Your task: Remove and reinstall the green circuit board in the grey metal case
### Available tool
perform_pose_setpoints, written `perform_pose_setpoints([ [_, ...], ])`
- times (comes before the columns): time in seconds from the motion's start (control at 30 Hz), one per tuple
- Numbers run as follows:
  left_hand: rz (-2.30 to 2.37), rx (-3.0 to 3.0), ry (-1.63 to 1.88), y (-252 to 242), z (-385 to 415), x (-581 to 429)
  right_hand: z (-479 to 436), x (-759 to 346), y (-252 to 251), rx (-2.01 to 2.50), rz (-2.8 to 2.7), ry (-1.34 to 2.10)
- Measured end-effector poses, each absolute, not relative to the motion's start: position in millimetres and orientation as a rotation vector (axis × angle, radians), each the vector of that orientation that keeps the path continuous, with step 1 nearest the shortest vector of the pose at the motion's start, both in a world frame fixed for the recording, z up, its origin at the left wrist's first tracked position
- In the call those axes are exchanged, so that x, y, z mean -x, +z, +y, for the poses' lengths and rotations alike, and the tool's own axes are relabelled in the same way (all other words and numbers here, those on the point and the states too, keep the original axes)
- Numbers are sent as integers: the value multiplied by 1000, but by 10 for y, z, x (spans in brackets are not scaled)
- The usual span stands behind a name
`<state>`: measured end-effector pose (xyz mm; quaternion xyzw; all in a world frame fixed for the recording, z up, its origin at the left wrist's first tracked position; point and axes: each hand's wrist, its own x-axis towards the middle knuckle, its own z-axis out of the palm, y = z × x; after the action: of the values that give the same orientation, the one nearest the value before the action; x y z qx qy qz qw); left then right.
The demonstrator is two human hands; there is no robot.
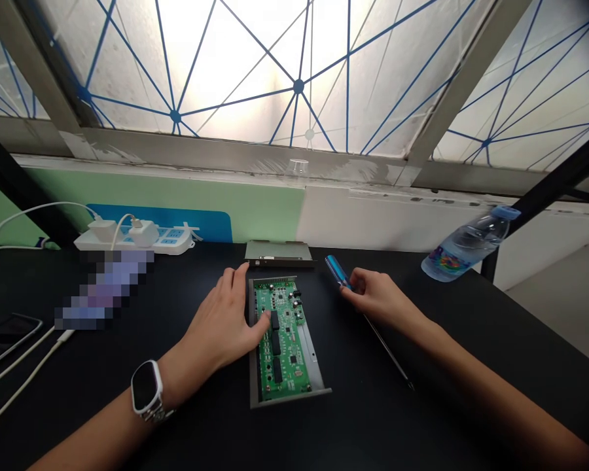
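Forearms (86, 437) are flanking circuit board (288, 350); spread left hand (230, 320) is touching its left side, right hand (379, 296) pinching screwdriver (336, 269), tabletop (348, 373) between.

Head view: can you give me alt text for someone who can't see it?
At a black table, a left hand spans the side of a metal tray, thumb over the green circuit board inside, while the right hand pinches a blue-handled screwdriver. Beyond are a metal panel, a white power strip at left and a plastic bottle at right.
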<state>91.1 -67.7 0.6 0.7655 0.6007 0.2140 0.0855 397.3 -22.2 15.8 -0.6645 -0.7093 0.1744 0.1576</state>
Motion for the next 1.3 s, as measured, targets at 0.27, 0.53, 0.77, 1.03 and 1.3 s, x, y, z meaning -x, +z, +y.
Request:
perform_pose_setpoints([
  [0.27,1760,-2225,244,107,-802,-1033,-115,-3729,280,2059,-2287,55],
  [0.53,1873,-2155,308,166,-737,-991,505,-3183,186,1465,-2487,181],
  [0.77,1867,-2174,357,123,-694,-985,564,-3182,150,1368,-2327,278],
  [1.03,1851,-1954,738,63,-558,-948,-36,-3571,409,1176,-1604,453],
  [1.3,1398,-1281,1050,-59,-547,-998,-467,-3501,185,1226,-932,1456],
])
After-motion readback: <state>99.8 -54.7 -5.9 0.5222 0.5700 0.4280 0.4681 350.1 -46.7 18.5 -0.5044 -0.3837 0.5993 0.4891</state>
